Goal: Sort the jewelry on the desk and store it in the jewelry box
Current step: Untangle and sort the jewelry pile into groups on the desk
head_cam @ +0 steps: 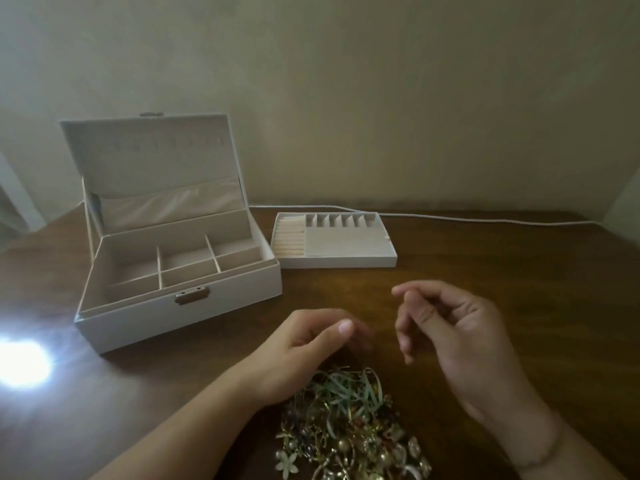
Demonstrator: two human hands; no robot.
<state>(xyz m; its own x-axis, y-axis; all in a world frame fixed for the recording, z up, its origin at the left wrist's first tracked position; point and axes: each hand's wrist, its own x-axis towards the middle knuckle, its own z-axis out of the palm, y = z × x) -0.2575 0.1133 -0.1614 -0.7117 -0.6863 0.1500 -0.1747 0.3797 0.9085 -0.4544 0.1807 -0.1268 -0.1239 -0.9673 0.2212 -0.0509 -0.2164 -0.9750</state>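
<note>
Tangled heap of gold and green jewelry [349,424] lay on the counter [519,271]; both hands, left [304,355] and right [450,327], were loosely curled, empty. One piece should be teased out before the open white compartmented jewelry box [180,271] is approached.

1. The left hand [304,344] reaches in from the near left on a bare forearm, its fingers loosely curled and blurred, holding nothing that shows.
2. The right hand [450,327] hangs to the right, palm turned leftward, fingers loosely bent, nothing visible in them.
</note>
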